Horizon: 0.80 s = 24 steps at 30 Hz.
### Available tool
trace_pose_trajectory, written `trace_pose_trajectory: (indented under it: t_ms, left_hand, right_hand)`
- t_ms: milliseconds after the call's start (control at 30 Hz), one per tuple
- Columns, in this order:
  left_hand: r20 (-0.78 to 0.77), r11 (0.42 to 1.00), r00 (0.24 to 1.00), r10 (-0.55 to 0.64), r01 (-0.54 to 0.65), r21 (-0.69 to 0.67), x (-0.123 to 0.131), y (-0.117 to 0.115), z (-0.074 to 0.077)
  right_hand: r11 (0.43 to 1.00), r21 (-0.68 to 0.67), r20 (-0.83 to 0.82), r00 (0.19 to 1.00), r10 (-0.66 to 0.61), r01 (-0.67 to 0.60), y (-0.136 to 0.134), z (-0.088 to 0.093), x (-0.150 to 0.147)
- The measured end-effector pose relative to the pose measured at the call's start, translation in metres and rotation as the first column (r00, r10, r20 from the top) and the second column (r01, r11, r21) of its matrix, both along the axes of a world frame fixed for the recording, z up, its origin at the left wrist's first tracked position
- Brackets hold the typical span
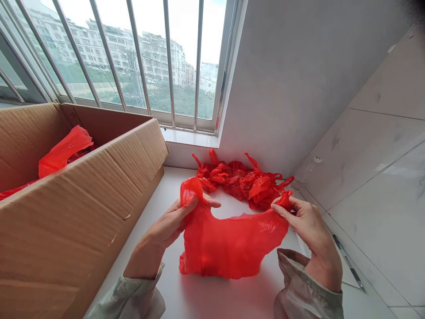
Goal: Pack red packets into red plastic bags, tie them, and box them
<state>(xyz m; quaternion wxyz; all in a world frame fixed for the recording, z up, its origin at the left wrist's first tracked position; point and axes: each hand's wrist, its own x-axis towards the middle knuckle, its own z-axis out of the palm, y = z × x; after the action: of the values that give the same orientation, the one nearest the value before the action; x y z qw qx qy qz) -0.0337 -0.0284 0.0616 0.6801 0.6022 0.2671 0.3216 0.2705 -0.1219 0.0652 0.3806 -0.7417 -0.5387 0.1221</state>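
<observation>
A barred window [169,62] lets daylight in behind the work, with pale buildings and greenery outside, and to its right a plain grey wall [282,79] meets a marbled tile wall [381,186]. Under the grip I have a white tabletop [169,186].

Working from the left, I see an open cardboard box [76,212] beside the left grip, its ridged side facing the hands. Inside it, farther left of the grip, lies loose red plastic [64,153], part of it standing up above the rest.

Next comes my left hand [177,216], closed on the upper left corner of a red plastic bag [229,243]. The thumb presses on the near side, one fingertip pokes out to the right, and a puffed loop of plastic rises above the grip. The bag hangs spread between the two hands, its top edge dipping in the middle; I can't tell whether its bottom touches the table.

Beyond the grip, against the wall, sits a pile of crumpled red bags [232,177], several ends sticking up.

My right hand [307,221] pinches the bag's upper right corner tightly between thumb and fingers, a gathered tuft showing above them. Right of that wrist lies a dark pen [354,272].
</observation>
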Motion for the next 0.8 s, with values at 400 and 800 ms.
trace_pose_trajectory:
  t_ms: [400,800]
  left_hand:
    - [-0.123,0.985,0.991,0.05,-0.029,0.173,-0.017,0.015,-0.006]
    - [-0.159,0.945,0.964,-0.213,0.244,0.218,-0.027,0.04,-0.03]
  right_hand:
    - [0.998,0.004,-0.02,0.998,0.059,-0.059,0.01,-0.004,-0.007]
    - [0.994,0.039,0.013,0.995,0.102,-0.103,0.012,-0.005,-0.009]
